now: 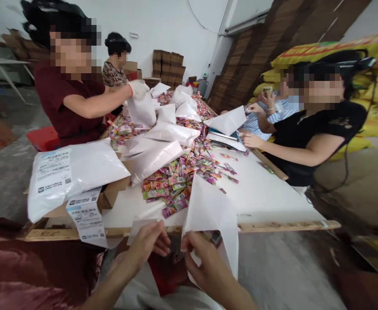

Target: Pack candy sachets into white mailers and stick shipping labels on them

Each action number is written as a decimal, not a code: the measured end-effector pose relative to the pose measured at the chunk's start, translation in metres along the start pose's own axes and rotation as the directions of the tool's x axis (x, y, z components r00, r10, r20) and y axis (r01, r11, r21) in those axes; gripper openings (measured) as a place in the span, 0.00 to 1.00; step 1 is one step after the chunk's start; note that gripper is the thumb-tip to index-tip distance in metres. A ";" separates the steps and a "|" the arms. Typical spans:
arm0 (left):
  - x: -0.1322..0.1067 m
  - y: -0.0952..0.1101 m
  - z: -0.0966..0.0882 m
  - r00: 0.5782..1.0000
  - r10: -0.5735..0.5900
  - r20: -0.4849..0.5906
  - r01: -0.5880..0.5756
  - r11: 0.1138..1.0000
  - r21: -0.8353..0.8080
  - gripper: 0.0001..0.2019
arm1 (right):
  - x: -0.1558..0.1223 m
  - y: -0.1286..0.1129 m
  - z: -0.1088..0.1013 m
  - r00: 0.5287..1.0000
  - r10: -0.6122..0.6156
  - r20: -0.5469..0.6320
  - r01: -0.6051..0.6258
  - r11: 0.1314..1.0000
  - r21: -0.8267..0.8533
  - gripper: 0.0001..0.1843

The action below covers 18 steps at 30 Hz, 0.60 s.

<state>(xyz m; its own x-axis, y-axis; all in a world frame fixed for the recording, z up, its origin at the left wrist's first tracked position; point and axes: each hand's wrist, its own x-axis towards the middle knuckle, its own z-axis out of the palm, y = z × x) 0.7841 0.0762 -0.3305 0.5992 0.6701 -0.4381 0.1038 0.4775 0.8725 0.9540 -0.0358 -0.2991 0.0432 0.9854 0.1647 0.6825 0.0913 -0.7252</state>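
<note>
Nearest, the right hand (208, 258) grasps the mouth of a white bag (210, 206) at the near edge of the counter (266, 202), while the left hand (152, 241) is released beside it, fingers loosely bent. The bag stands tilted, partly over the counter's wooden edge, its smooth, plain side rising to a pointed corner; its mouth gapes toward the person, showing something dark and coloured (too blurred to name).

To the left, a plump, glossy white bag with a printed label (90, 170) lies on a cardboard box (116, 193), and a strip of printed labels (87, 219) hangs over the edge. Just beyond the held bag spreads a heap of small wrapped packets (167, 189), pink, purple and green, with more bulging white bags (158, 161) lying on it, their contents hidden.

Farther off, a person in dark red keeps a white glove (139, 89) at the top of an upright bag (142, 110); opposite, a person in black (324, 125) reaches toward another white bag (229, 120). Cardboard stacks (167, 64) stand by the back wall.
</note>
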 end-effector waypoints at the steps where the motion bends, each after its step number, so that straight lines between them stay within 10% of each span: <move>1: 0.009 -0.003 0.015 0.999 -0.001 0.040 0.000 1.000 0.017 0.30 | -0.006 -0.002 0.003 1.000 0.001 0.012 -0.002 0.999 0.038 0.09; 8: 0.033 -0.002 0.037 0.986 0.079 0.145 -0.098 0.987 0.128 0.24 | 0.002 0.004 0.013 0.983 0.123 -0.135 -0.080 0.955 0.285 0.04; 18: 0.032 0.020 0.036 0.970 0.147 0.195 -0.192 0.953 0.235 0.20 | 0.013 -0.005 0.027 0.979 0.038 -0.202 -0.011 0.991 0.133 0.07</move>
<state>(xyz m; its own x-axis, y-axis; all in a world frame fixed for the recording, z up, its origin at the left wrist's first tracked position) 0.8340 0.0866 -0.3186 0.7512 0.6092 -0.2543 0.1707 0.1928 0.9663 0.9314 -0.0191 -0.3115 0.2160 0.9387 0.2688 0.5785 0.0987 -0.8097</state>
